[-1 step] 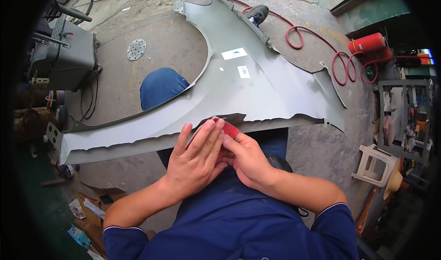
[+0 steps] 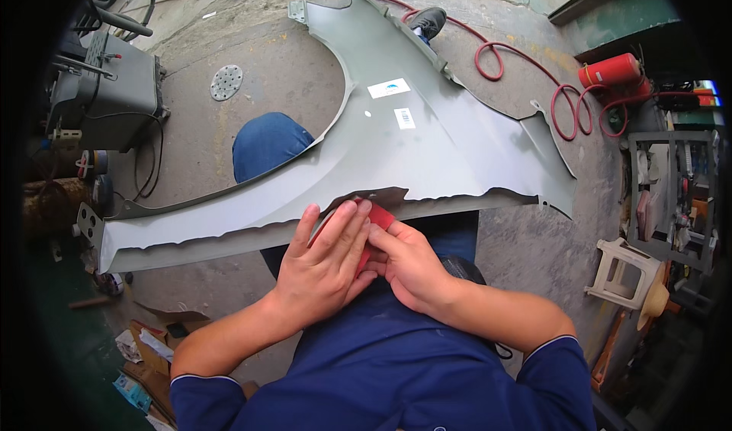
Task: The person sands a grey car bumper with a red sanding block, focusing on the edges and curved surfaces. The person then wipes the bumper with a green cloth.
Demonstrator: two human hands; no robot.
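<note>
A silver-grey car fender (image 2: 320, 179) with two white stickers lies across in front of me, one knee showing through its wheel arch. At its near edge, a thin red sheet (image 2: 380, 216) is between my hands; its exact kind is unclear. My left hand (image 2: 320, 267) lies against the sheet with fingers stretched out and flat, covering much of it. My right hand (image 2: 412, 267) pinches the sheet's right side between thumb and fingers. A dark, uneven strip of the fender's near edge (image 2: 389, 196) shows just beyond the fingertips.
A grey machine (image 2: 122, 88) with cables stands at left. On the right are a red hose (image 2: 496, 46), a red fire extinguisher (image 2: 610, 73), a metal rack (image 2: 675, 202) and a beige stool (image 2: 621, 275). Cardboard scraps (image 2: 156, 347) lie at lower left. A perforated disc (image 2: 226, 83) rests on the floor.
My left fingers have shifted very slightly, and a little more of the red sheet shows between my hands. The fender stays put.
</note>
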